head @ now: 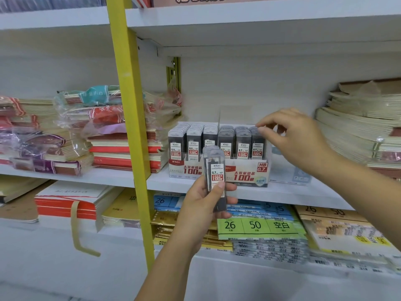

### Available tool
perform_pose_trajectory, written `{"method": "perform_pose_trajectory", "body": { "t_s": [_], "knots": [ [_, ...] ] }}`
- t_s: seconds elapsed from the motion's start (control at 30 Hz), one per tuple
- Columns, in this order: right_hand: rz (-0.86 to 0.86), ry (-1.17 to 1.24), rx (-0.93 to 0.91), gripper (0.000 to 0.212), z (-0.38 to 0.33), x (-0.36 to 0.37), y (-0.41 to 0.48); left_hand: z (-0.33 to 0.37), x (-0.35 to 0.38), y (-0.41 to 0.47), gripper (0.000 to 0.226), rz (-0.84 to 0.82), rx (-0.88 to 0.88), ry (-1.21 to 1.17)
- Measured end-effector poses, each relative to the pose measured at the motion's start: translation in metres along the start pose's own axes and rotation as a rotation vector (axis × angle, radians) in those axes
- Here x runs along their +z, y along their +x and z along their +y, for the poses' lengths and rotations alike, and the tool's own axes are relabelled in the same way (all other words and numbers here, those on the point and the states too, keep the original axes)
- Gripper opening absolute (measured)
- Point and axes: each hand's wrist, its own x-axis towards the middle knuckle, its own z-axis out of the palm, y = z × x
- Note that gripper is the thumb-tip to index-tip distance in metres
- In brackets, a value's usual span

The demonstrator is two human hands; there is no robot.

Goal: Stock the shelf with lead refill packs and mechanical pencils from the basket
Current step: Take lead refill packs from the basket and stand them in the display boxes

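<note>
Just off the shelf's (165, 181) front edge, the left hand (201, 205) grips upright lead refill packs (216, 177); at the display box (249, 172) on that edge, the right hand (290, 137) pinches a boxed pack (256, 135) in the rightmost row

Mid-frame on the shelf (282, 192), two display boxes (245, 172) stand side by side, lead refill packs (243, 144) in rows inside. Notebook stacks (104, 148) lie left, behind a post (128, 105); booklet piles (355, 127) right. Paper pads (256, 227) lie on the lower shelf (217, 270).
</note>
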Motion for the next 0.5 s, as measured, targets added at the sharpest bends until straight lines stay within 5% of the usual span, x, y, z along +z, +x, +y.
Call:
{"method": "perform_pose_trajectory", "body": {
  "t_s": [0.2, 0.5],
  "knots": [
    [-0.368, 0.573, 0.225, 0.026, -0.042, 0.012, -0.027, 0.005, 0.006, -0.006, 0.020, -0.051, -0.002, 0.021],
    [-0.229, 0.797, 0.409, 0.016, -0.028, 0.016, -0.037, 0.003, 0.009, -0.007, 0.023, -0.034, -0.058, -0.030]
  ]
}}
